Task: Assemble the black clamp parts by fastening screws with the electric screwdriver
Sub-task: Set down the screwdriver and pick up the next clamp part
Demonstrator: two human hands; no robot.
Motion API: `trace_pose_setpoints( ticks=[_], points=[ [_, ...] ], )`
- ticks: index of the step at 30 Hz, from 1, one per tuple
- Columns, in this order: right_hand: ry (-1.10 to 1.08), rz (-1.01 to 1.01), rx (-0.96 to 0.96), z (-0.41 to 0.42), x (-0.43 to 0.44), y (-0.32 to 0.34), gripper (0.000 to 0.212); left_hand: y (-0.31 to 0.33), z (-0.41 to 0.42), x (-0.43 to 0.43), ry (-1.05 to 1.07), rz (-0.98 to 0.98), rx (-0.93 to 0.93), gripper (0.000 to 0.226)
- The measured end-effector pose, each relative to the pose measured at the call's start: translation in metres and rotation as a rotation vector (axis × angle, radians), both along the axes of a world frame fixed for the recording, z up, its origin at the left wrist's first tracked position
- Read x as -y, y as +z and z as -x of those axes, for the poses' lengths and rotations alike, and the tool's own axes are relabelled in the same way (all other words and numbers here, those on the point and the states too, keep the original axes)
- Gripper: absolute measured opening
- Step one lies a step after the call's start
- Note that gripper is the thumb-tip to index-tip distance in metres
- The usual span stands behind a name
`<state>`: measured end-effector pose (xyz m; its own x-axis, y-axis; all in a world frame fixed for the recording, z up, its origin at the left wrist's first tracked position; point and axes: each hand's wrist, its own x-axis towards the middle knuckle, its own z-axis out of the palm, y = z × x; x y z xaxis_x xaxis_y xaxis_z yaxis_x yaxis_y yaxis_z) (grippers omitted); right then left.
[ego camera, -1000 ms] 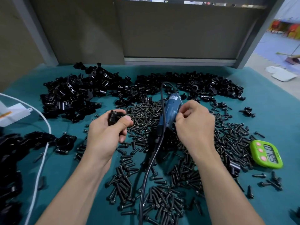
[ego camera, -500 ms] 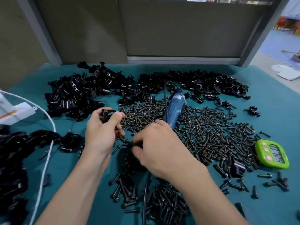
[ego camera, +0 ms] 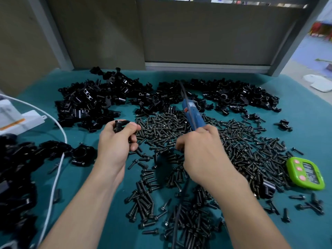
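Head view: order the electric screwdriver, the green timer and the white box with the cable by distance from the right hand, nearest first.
1. The electric screwdriver: gripped by the right hand, sticking out beyond it at table centre.
2. The green timer: on the cloth to the hand's right.
3. The white box: at the far left edge, past the left hand.

— What are we holding?
— Our left hand (ego camera: 115,142) holds a black clamp part (ego camera: 119,125); our right hand (ego camera: 201,150) grips the blue screwdriver (ego camera: 193,114) over the screws (ego camera: 161,126).
— And to our right?
— A green timer (ego camera: 305,173) on the worktop (ego camera: 296,108).
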<state>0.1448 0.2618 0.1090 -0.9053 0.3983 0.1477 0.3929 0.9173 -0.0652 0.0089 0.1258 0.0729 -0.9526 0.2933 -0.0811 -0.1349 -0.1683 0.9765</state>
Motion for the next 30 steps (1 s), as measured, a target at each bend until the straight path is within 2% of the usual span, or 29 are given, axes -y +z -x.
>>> trace_pose_setpoints(
  ticks=[10,22,25,28,30],
  points=[
    [0.081,0.142,0.058,0.008,-0.001,-0.017,0.007,0.006,-0.006,0.000,-0.057,-0.032,0.051,0.014],
    [0.066,0.148,0.193,0.000,0.000,-0.005,0.010,0.002,-0.003,0.001,-0.053,-0.018,0.049,0.015],
    [0.001,0.309,0.021,0.001,-0.006,-0.003,0.018,0.000,-0.003,0.001,-0.059,-0.022,0.039,0.016],
    [-0.076,0.634,-0.333,0.004,-0.014,-0.002,0.022,-0.002,-0.002,0.001,-0.108,-0.012,0.011,0.017],
    [-0.079,0.842,-0.491,0.005,-0.016,-0.001,0.018,-0.004,-0.004,0.000,-0.195,0.012,-0.028,0.019]
  ],
)
